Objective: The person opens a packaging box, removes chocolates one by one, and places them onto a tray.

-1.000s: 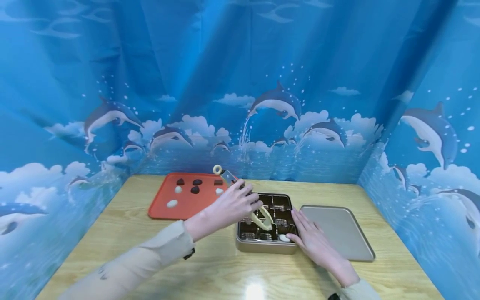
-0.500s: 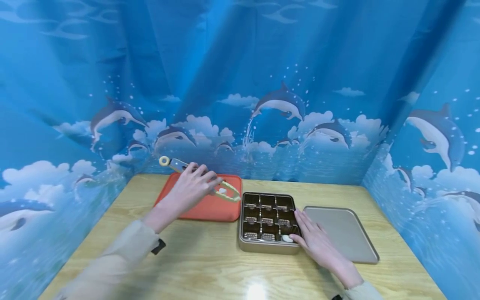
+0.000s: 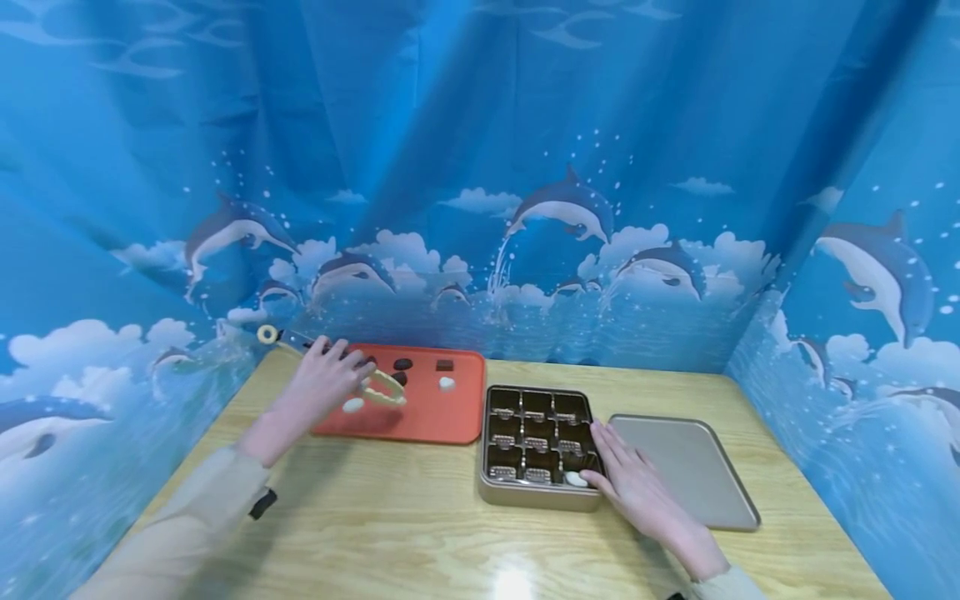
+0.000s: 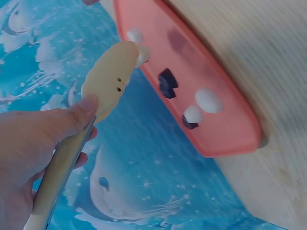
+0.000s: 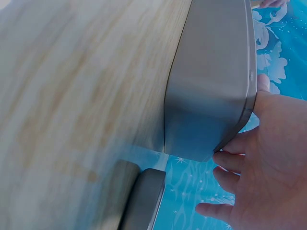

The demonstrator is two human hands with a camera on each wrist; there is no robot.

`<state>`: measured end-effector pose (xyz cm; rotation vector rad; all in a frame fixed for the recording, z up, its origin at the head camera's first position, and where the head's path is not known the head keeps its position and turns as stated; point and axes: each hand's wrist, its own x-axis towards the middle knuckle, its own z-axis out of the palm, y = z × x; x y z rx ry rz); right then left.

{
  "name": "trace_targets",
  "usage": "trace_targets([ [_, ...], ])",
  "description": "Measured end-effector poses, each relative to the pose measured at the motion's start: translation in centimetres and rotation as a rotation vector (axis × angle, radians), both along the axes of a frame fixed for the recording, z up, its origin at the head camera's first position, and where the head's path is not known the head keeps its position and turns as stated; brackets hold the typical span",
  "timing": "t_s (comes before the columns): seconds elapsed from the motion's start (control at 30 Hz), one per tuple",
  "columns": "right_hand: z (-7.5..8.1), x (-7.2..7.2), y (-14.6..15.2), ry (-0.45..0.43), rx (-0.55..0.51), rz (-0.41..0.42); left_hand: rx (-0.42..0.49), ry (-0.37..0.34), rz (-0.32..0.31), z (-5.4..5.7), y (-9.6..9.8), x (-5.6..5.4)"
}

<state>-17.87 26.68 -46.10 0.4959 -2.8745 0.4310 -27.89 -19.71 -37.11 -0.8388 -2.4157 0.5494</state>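
Observation:
My left hand (image 3: 318, 387) holds cream-coloured tongs (image 3: 384, 390) over the left half of a red tray (image 3: 427, 421); their jaws are spread in the head view. Dark and white chocolate-like pieces lie on the tray, among them a white oval piece (image 3: 353, 405), a white heart-shaped piece (image 3: 447, 383) and a brown square (image 3: 445, 365). A pale bit shows by the tongs' tip in the left wrist view; I cannot tell what it is. My right hand (image 3: 633, 492) rests against the right rim of a divided metal box (image 3: 536, 497). One white piece (image 3: 575, 479) sits in its front right compartment.
A flat metal lid (image 3: 686, 467) lies right of the box on the wooden table (image 3: 390, 517). A blue dolphin-print curtain (image 3: 480, 167) hangs behind and along both sides of the table.
My left hand has carried the tongs from above the box leftward, across the tray to its left half. My right hand stays at the box's rim.

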Motion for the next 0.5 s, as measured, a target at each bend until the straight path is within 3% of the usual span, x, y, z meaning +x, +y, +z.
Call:
trace_targets([
  [0.5,0.0,0.0,0.0,-0.035,0.005,-0.013,-0.006,-0.063,0.004,-2.2,0.0,-1.5],
])
